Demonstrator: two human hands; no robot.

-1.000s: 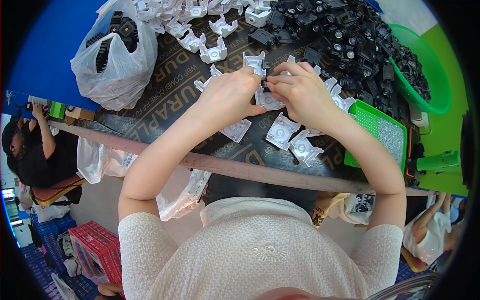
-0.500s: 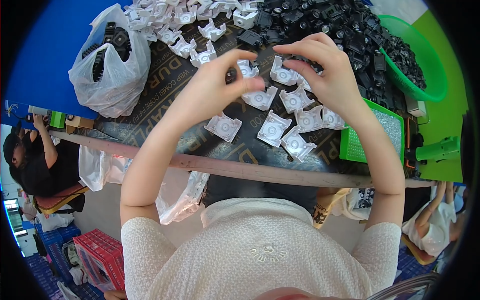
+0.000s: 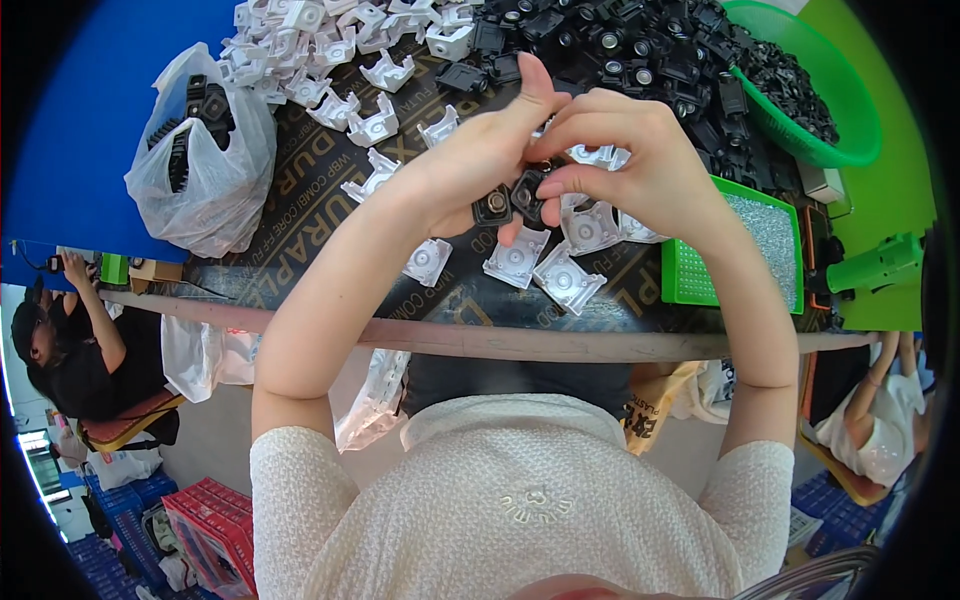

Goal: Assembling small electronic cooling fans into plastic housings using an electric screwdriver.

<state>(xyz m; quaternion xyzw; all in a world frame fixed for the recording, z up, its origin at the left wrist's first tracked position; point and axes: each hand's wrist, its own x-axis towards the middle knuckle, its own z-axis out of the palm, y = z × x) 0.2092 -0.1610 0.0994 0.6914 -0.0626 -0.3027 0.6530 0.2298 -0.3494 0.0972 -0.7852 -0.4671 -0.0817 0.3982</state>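
Observation:
My left hand [image 3: 490,155] is turned with its thumb raised, its other fingers curled around a small black plastic part [image 3: 492,207] that shows below the palm. Touching it from the right, my right hand [image 3: 630,150] pinches a second black plastic part [image 3: 529,192] between thumb and fingers. Both hands meet above several white plastic housings, each with a round ring in its base. One white housing [image 3: 515,258] lies just below the hands, another white housing [image 3: 569,279] beside it, and a third white housing [image 3: 428,262] under my left forearm. Some housings are partly hidden by my hands.
A heap of white housings [image 3: 300,50] lies at the far left, beside a pile of black parts [image 3: 640,60]. A plastic bag [image 3: 235,200] with black pieces stands left. On the right are a green bowl [image 3: 860,130], a green basket [image 3: 685,275] of small shiny pieces and a green tool [image 3: 875,275].
My hands have come together, and two black parts now show between them. My left hand has turned thumb up and moved right. The whole view has shifted slightly.

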